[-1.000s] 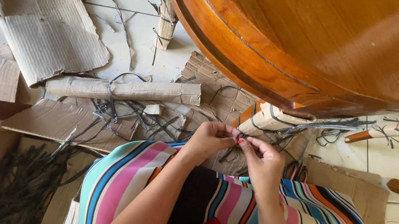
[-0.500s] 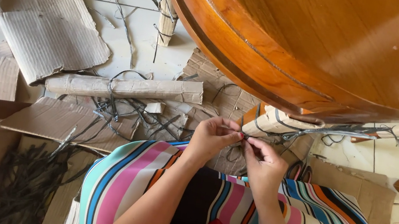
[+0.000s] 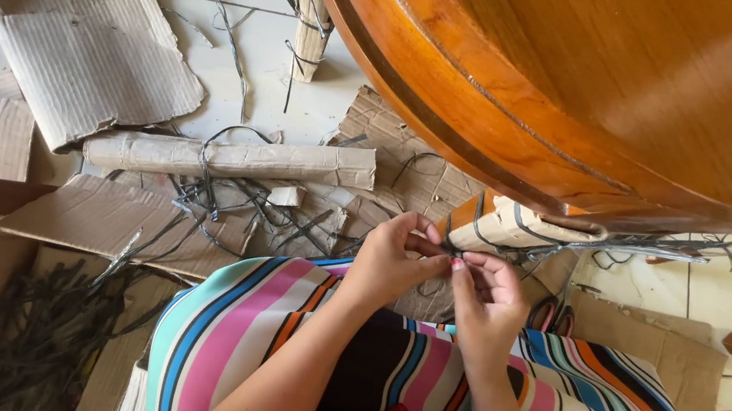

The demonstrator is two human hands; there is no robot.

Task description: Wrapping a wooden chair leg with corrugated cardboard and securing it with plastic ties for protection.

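Both hands meet over the lap: left hand (image 3: 387,260) and right hand (image 3: 488,292) pinch a thin dark strap (image 3: 447,247) between fingertips, just short of the cardboard-wrapped leg (image 3: 514,227). Strap looks light, limp, slippery; best pinched near its end.

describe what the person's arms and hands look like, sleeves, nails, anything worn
Both forearms are bare, with no sleeves, watch or bracelets in view. The left hand and right hand wear no gloves or visible rings. One fingernail on the right hand looks painted red.
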